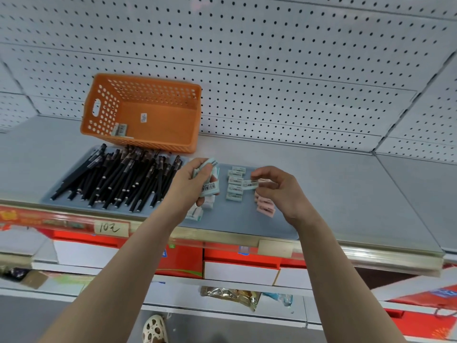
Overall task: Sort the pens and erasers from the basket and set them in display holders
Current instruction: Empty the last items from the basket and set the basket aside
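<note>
An orange basket [158, 142] lies tipped on the shelf, with two erasers [120, 129] left inside near its left wall. In front of it, several black pens [118, 179] lie heaped on a grey tray [230, 216]. My left hand [195, 184] grips a bundle of pale green erasers [210, 188] above the tray. My right hand [274, 186] pinches one green eraser [250, 184] beside a column of green erasers [235, 184]. Pink erasers [265, 206] lie in a column under my right hand. White erasers [197, 212] lie below my left hand.
The shelf [346, 184] has a pegboard back wall [272, 70] and a front price rail with a handwritten tag [110, 228]. Red and white boxes [242, 266] fill the shelf below. A foot in a sandal [154, 329] shows at the bottom.
</note>
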Demonstrator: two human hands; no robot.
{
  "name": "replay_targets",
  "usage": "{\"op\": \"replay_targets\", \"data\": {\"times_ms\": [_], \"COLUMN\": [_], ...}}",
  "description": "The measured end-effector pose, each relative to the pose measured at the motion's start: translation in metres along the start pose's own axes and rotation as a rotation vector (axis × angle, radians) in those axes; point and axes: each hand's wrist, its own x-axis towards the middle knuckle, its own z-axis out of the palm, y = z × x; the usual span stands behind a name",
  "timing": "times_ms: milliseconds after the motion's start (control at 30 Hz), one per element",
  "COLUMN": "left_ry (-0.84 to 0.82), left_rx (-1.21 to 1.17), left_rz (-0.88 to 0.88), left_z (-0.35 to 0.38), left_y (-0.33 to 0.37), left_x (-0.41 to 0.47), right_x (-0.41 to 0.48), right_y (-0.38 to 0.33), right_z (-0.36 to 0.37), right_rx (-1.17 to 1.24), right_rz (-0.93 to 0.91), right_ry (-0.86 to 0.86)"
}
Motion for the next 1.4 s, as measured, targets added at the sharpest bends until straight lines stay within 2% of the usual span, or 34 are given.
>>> {"op": "replay_targets", "data": {"times_ms": [267,467,800,867,933,1000,1067,1167,1267,1400], "left_ry": [-0.022,-0.029,-0.035,-0.052,-0.068,-0.088,-0.101,-0.071,0.003,0.094], "left_rx": [0.025,0.031,0.053,0.071,0.073,0.068,0.072,0.064,0.011,-0.078], "left_rz": [-0.028,-0.054,-0.053,-0.051,-0.05,-0.049,-0.052,-0.095,-0.135,-0.143], "left_z": [-0.006,-0.018,-0.028,-0.024,-0.019,-0.013,-0.006,0.002,0.0,-0.009], "left_y": [0.001,-0.001,-0.001,-0.001,0.0,0.001,0.002,0.004,0.003,0.001], "left_x": [-0.005,-0.008,-0.01,-0.01,-0.009,-0.009,-0.008,-0.008,-0.005,-0.002], "right_x": [0.006,0.03,0.049,0.045,0.037,0.027,0.019,0.013,0.006,-0.002], "right_y": [-0.003,-0.001,-0.005,-0.01,-0.02,-0.03,-0.033,-0.026,-0.017,0.002], "right_z": [0.005,0.022,0.032,0.033,0.036,0.04,0.042,0.036,0.024,0.024], "right_rx": [-0.02,-0.422,-0.82,-0.751,-0.459,-0.174,-0.057,0.052,0.02,-0.324], "right_rz": [0.033,-0.042,-0.026,-0.088,-0.103,-0.042,-0.02,0.029,0.077,0.104], "right_ry": [0.019,0.144,-0.039,0.003,0.022,-0.067,-0.146,-0.057,0.014,-0.069]}}
